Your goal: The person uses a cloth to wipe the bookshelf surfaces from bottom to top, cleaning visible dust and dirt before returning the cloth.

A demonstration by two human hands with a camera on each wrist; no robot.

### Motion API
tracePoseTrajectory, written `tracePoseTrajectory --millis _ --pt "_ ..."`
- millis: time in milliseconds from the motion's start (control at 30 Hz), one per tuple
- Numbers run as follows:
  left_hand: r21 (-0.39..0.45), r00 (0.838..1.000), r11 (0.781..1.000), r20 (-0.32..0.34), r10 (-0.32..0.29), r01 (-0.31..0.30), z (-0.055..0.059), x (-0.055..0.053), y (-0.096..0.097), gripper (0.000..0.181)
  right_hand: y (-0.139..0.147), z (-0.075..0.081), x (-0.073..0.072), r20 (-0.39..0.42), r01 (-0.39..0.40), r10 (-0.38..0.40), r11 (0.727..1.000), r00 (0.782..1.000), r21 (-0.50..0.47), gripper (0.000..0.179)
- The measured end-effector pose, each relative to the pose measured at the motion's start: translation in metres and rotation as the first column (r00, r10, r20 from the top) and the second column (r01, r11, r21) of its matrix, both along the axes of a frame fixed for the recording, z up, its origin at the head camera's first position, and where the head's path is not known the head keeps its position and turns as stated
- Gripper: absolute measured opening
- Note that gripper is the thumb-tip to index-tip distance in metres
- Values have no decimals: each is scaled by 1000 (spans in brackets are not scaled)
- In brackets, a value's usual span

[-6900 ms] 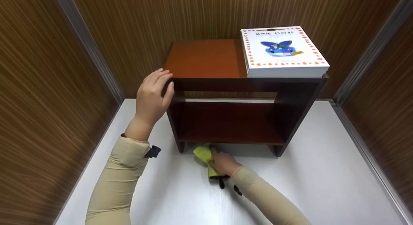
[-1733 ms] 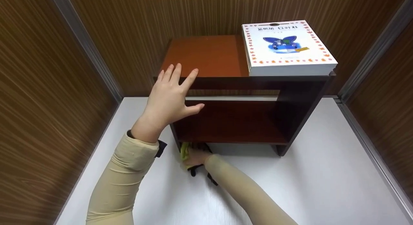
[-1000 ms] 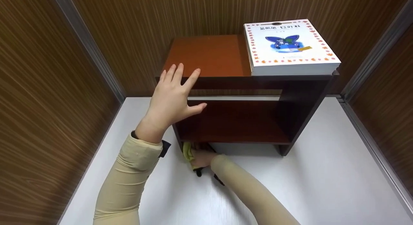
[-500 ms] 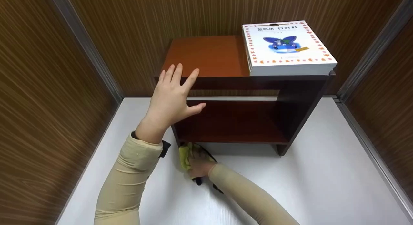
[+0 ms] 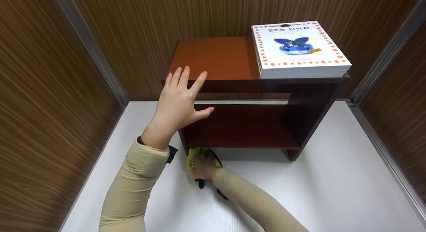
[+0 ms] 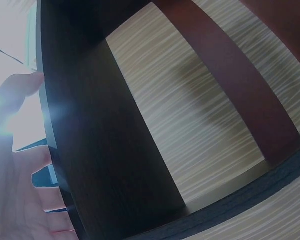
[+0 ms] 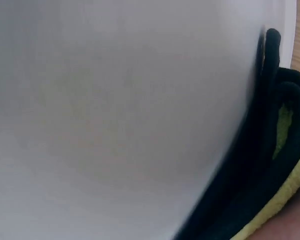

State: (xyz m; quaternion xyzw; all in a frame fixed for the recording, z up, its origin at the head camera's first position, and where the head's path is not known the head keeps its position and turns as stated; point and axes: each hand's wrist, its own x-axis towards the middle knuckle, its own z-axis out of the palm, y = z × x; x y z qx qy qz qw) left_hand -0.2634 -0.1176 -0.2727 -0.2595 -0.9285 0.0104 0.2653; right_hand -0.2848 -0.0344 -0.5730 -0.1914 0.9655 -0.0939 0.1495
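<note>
My left hand (image 5: 174,105) is spread at the front left of a dark brown wooden shelf unit (image 5: 239,125), fingertips over the front edge of its top. In the left wrist view, the left hand's fingers (image 6: 50,197) lie along the edge of a dark panel (image 6: 105,125). Below the lower board, my right hand (image 5: 205,168) holds a yellow-green cloth (image 5: 192,158) with black edging down on the white surface, beside the unit's left leg. The right wrist view has the cloth's folded black border (image 7: 270,175) and a bit of the right hand (image 7: 292,225).
White books with a butterfly cover (image 5: 299,47) are stacked on the right of the unit's top. The white tabletop (image 5: 332,192) runs under the unit. Wood-grain walls (image 5: 213,12) enclose the back and both sides.
Over several seconds the cloth and right hand have gone left to the unit's left leg, with small strokes lately. My left hand has shifted right from the top's left corner and spread its fingers.
</note>
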Motion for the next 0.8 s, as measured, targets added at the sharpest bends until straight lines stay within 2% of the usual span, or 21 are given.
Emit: tracePoseTrajectory --millis 100,267,333,533,667,733,800 --pt "-7 1000 1000 9 3 -3 1 0 0 84 5 0 -10 48 -17 21 996 999 -88 72" --pt "-13 1000 1000 9 4 -4 1 0 -1 84 13 1 -27 123 -79 103 979 987 -188 29" --pt "-6 1000 1000 -3 -1 1 -1 0 -1 84 16 4 -31 159 -75 110 974 981 -212 22" --pt "27 1000 999 -19 -21 22 -3 0 -1 85 22 12 -38 213 -20 68 975 975 -219 53" --pt "44 999 998 -5 -33 33 -2 -1 -1 87 28 10 -37 277 -17 75 978 958 -208 74" --pt "49 999 998 -6 -35 35 -3 -1 -1 87 31 7 -35 281 -43 103 976 954 -212 72" --pt "53 999 998 -10 -34 35 -3 -1 -1 87 33 6 -32 264 -83 139 974 955 -213 61"
